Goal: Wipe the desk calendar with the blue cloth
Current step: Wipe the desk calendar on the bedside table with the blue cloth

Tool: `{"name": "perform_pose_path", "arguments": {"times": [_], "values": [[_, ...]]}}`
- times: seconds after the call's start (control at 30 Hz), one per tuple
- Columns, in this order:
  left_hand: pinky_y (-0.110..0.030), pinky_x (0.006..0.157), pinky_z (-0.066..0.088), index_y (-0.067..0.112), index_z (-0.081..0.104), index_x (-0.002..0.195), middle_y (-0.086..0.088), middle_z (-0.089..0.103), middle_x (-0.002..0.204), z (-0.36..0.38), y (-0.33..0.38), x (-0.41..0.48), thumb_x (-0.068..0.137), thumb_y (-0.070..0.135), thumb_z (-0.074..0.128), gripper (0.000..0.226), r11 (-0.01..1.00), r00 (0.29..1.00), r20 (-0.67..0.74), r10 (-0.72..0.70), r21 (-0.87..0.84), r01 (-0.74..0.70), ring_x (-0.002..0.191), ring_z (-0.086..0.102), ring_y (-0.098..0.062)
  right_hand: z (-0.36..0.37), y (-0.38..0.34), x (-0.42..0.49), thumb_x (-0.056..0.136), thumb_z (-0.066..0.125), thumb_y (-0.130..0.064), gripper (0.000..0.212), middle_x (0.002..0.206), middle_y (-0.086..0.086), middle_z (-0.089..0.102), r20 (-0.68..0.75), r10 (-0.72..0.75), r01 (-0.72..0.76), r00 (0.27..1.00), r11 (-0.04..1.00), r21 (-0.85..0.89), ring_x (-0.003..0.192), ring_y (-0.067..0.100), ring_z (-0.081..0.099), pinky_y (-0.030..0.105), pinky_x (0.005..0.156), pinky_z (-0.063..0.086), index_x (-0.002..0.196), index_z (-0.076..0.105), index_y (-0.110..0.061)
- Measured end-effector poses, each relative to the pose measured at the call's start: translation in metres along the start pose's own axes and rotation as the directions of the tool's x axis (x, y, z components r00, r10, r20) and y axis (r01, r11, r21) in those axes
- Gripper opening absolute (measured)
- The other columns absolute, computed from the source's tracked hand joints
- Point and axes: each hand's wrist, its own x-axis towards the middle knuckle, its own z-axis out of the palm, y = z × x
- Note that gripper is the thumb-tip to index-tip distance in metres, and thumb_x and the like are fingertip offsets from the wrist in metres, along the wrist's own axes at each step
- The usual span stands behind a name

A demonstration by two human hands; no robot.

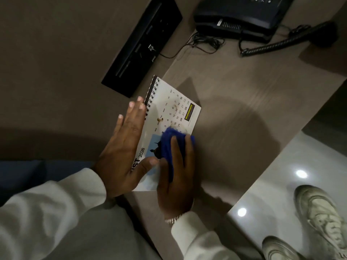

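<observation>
Lying flat on brown wood-grain worktop (234, 102): desk calendar (169, 113), white page, black spiral binding, brownish stains on date grid. Right hand (175, 177) closed around bunched blue cloth (169, 145), pressing it on page near picture. Left hand (124, 147) open, fingers spread flat over calendar's left edge. Beyond calendar: black cable tray (142, 44), dark phone (242, 14) with coiled cord (272, 44), well apart.
</observation>
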Motion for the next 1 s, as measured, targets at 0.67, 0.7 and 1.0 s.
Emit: {"name": "perform_pose_path", "arguments": {"times": [0.67,0.7,1.0], "values": [[-0.046,0.122,-0.004,0.012,-0.009,0.153,-0.008,-0.010,0.165,0.000,-0.003,0.001,0.087,0.071,0.016,0.092,0.998,1.000,0.012,0.012,0.065,-0.013,0.153,-0.011,-0.021,-0.010,-0.011,0.052,0.101,0.048,-0.025,0.049,0.164,0.003,0.015,0.097,-0.047,0.037,0.994,0.993,0.108,0.151,0.020,0.022,0.040,0.117,0.038,0.148,0.033,-0.027],[-0.047,0.122,-0.005,0.011,-0.008,0.153,-0.009,-0.009,0.165,0.000,-0.003,0.002,0.087,0.071,0.015,0.093,0.997,1.000,0.014,0.011,0.075,-0.012,0.153,-0.011,-0.022,-0.011,-0.008,0.063,0.101,0.047,-0.023,0.049,0.164,0.005,0.015,0.108,-0.028,0.019,0.994,0.996,0.084,0.150,0.024,0.024,0.048,0.113,0.043,0.148,0.033,-0.026],[-0.050,0.122,-0.003,0.013,-0.007,0.154,-0.004,-0.010,0.165,0.001,-0.003,0.001,0.087,0.071,0.015,0.091,0.994,1.000,0.005,0.008,0.112,-0.008,0.153,-0.009,-0.022,-0.014,-0.006,0.018,0.100,0.048,-0.026,0.051,0.162,0.009,0.020,0.127,-0.110,0.105,0.986,0.993,0.047,0.151,0.026,0.022,0.031,0.120,0.029,0.148,0.031,-0.027]]}}
